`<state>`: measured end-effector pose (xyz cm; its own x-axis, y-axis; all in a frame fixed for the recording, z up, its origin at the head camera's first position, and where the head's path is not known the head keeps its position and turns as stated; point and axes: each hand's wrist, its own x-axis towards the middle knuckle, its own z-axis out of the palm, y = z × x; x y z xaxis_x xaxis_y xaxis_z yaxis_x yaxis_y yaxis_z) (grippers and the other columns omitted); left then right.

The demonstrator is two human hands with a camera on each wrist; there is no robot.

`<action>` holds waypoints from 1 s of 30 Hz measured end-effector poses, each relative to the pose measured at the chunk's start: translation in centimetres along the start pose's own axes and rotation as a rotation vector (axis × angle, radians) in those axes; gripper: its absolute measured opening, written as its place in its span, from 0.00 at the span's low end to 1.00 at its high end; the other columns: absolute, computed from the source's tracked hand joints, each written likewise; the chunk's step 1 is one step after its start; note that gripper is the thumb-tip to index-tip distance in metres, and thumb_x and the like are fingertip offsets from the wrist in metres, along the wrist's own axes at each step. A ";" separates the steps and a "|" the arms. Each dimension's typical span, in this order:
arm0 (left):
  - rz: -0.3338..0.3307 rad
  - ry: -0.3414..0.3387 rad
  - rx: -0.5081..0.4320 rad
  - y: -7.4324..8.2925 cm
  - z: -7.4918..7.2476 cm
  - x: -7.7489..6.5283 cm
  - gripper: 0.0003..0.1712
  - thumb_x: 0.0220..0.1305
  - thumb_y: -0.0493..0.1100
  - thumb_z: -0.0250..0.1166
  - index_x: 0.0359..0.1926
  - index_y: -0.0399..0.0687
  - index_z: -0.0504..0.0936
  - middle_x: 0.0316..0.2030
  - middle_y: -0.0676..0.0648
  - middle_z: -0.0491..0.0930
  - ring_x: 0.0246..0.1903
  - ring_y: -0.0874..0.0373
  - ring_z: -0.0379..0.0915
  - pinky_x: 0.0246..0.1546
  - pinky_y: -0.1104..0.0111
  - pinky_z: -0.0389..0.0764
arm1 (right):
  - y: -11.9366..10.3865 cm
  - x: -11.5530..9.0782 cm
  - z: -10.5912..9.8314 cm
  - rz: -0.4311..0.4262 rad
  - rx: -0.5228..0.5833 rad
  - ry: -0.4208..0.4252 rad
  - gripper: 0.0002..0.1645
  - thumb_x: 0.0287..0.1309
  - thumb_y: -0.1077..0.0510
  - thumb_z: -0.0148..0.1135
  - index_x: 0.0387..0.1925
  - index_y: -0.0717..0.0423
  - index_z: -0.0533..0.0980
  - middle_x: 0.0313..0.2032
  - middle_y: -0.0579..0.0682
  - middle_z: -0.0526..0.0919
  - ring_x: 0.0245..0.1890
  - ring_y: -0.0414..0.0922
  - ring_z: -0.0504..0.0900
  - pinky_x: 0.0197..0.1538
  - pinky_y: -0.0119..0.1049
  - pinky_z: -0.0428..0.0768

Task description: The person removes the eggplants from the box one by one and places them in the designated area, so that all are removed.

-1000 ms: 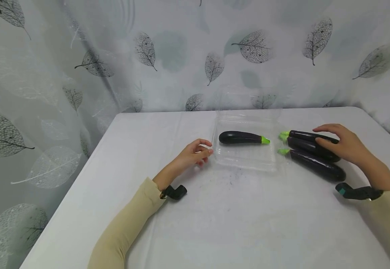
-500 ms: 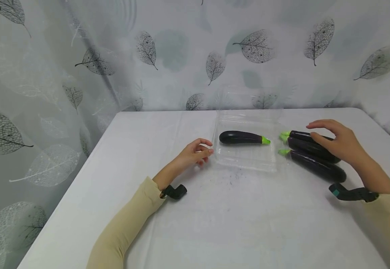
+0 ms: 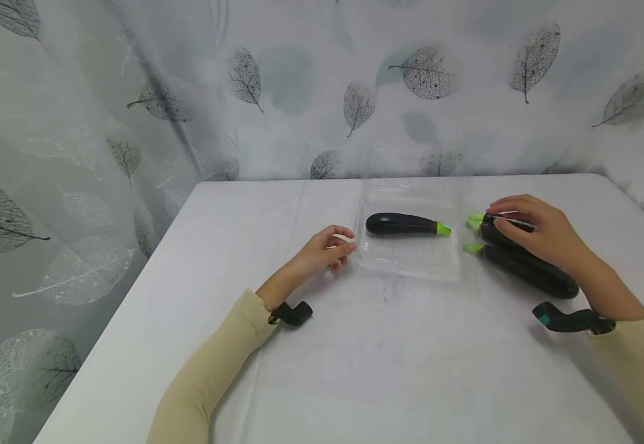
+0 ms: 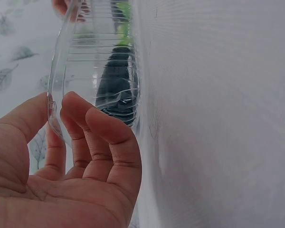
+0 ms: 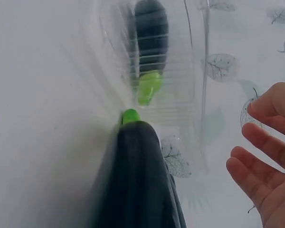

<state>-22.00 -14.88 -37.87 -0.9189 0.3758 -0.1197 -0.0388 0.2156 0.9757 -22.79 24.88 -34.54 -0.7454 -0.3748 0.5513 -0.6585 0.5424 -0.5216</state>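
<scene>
In the head view, my left hand (image 3: 322, 253) is at the left edge of a clear plastic container (image 3: 411, 265). The left wrist view has its thumb and a finger pinching the container's rim (image 4: 52, 114). One dark eggplant (image 3: 400, 224) with a green stem end lies inside. To the container's right, several more eggplants (image 3: 527, 269) lie side by side. Above the farther ones is my right hand (image 3: 544, 231), partly covering them. Its fingers (image 5: 256, 137) are loosely bent and apart from the nearest eggplant (image 5: 137, 180) in the right wrist view.
A white cloth covers the table (image 3: 377, 370). Behind it and along the left hangs a pale curtain (image 3: 300, 92) with a leaf print. The container's transparent lid stands raised at its back. Black cameras (image 3: 294, 313) are strapped to both wrists.
My right hand has shifted left over the eggplants, towards their green stem ends. The left hand stays at the container's edge, and the eggplants have not visibly moved.
</scene>
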 end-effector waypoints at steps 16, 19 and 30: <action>-0.011 0.007 -0.001 0.4 -0.1 0.0 0.21 0.69 0.44 0.62 0.59 0.42 0.70 0.42 0.39 0.78 0.31 0.57 0.73 0.30 0.68 0.75 | -0.5 1.7 3.2 -0.076 0.007 -0.052 0.16 0.55 0.74 0.63 0.45 0.61 0.81 0.46 0.50 0.80 0.44 0.20 0.73 0.47 0.13 0.70; -0.007 0.008 0.000 0.4 -0.2 0.0 0.22 0.69 0.44 0.62 0.59 0.43 0.70 0.43 0.40 0.78 0.31 0.57 0.73 0.31 0.68 0.75 | -0.6 2.2 3.6 -0.088 0.046 -0.075 0.17 0.54 0.75 0.63 0.46 0.63 0.81 0.47 0.53 0.80 0.45 0.22 0.74 0.47 0.15 0.72; -0.032 0.002 -0.004 0.3 0.0 0.2 0.21 0.69 0.45 0.62 0.59 0.44 0.70 0.43 0.40 0.78 0.31 0.57 0.72 0.30 0.69 0.75 | -1.0 3.2 5.0 -0.054 0.119 -0.235 0.16 0.58 0.73 0.62 0.49 0.65 0.78 0.48 0.56 0.80 0.48 0.29 0.76 0.47 0.18 0.75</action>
<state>-22.23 -14.76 -37.61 -0.9180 0.3669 -0.1505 -0.0700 0.2237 0.9721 -25.05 19.41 -35.54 -0.7035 -0.5722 0.4214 -0.6950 0.4304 -0.5759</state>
